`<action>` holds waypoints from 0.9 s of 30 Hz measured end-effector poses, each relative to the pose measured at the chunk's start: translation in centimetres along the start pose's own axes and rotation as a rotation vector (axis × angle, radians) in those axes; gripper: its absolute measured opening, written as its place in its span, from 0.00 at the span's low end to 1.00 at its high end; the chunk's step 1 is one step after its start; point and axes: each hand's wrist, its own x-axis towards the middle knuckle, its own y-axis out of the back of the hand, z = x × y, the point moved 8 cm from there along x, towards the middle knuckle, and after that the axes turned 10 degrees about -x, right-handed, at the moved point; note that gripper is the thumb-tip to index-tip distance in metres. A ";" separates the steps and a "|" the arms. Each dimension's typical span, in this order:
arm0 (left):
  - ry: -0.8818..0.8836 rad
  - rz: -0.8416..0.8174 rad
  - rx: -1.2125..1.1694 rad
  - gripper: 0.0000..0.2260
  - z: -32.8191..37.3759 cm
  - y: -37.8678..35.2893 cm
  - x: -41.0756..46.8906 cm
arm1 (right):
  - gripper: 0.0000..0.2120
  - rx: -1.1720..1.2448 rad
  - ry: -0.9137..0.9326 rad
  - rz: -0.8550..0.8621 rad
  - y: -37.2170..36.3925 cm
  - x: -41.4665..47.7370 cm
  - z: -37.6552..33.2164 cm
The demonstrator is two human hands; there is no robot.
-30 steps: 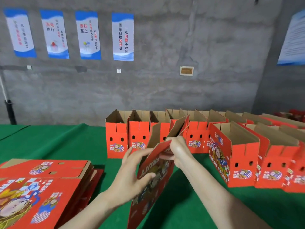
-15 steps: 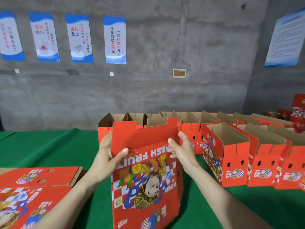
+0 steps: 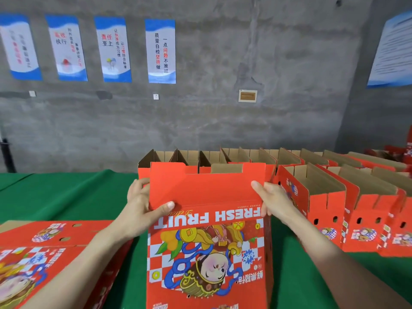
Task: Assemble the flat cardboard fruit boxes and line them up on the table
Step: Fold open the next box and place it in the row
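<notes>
Pinching with the left hand (image 3: 142,210) at the left edge of the opened box (image 3: 207,253), thumb flat on the printed face, fingers curled behind. Gripping likewise with the right hand (image 3: 274,201) round the right edge, level with the base of the tall red flap (image 3: 200,188). Held upright between both hands above the green worktop (image 3: 66,197), print upside down, so probably bottom end up and ready for closing. Lower end out of view, so impossible to tell whether resting on anything. Square the tube first: ease the two side edges toward each other until true at the corners, without crushing the creases. Slide the thumbs up to the score line and bend there, not mid-panel. Probably best to fold the brown rear flap (image 3: 226,168) before the red one. Avoid releasing both hands at once, since likely to spring back flat. Mind the stack of flat boxes (image 3: 44,253) close on the left and the row of assembled boxes (image 3: 323,208) just behind and to the right. Once locked, turn over and set down at a free end of that row, touching its neighbour, open side up.
</notes>
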 end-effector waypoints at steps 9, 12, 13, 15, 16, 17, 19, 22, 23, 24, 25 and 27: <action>-0.313 -0.211 0.685 0.41 -0.3 -0.7 -1.0 | 0.22 -0.021 0.065 0.246 2.2 -2.3 1.2; -0.277 -0.245 0.831 0.46 -1.3 -2.2 -1.8 | 0.25 -0.023 0.047 0.242 1.6 -3.4 2.3; -0.253 -0.264 0.874 0.48 -1.8 -2.7 -2.1 | 0.26 -0.022 0.040 0.231 1.2 -3.8 2.7; -0.227 -0.278 0.890 0.49 -2.6 -3.3 -2.6 | 0.25 -0.028 0.029 0.205 0.4 -4.7 3.5; -0.223 -0.278 0.884 0.48 -2.9 -3.5 -2.8 | 0.24 -0.014 0.019 0.192 0.0 -5.1 3.9; -0.212 -0.283 0.884 0.47 -3.1 -3.6 -2.9 | 0.23 0.011 0.004 0.182 -0.3 -5.5 4.4; -0.214 -0.267 0.886 0.44 -3.2 -4.1 -3.0 | 0.25 0.070 -0.040 0.202 -0.5 -5.9 5.3; -0.306 -0.129 0.866 0.36 -2.2 -4.5 -3.3 | 0.28 0.074 -0.100 0.313 0.3 -6.3 6.0; -0.322 -0.077 0.833 0.35 -1.9 -4.5 -3.5 | 0.29 0.052 -0.094 0.331 0.4 -6.3 6.1; -0.303 -0.030 0.783 0.35 -1.9 -4.5 -3.7 | 0.30 0.030 -0.073 0.337 0.4 -6.4 5.8; -0.254 0.023 0.725 0.36 -2.0 -4.3 -4.0 | 0.31 0.018 -0.051 0.336 0.1 -6.5 5.6; -0.115 0.131 0.643 0.36 -2.8 -4.0 -4.8 | 0.32 -0.002 -0.020 0.318 -0.5 -6.7 5.3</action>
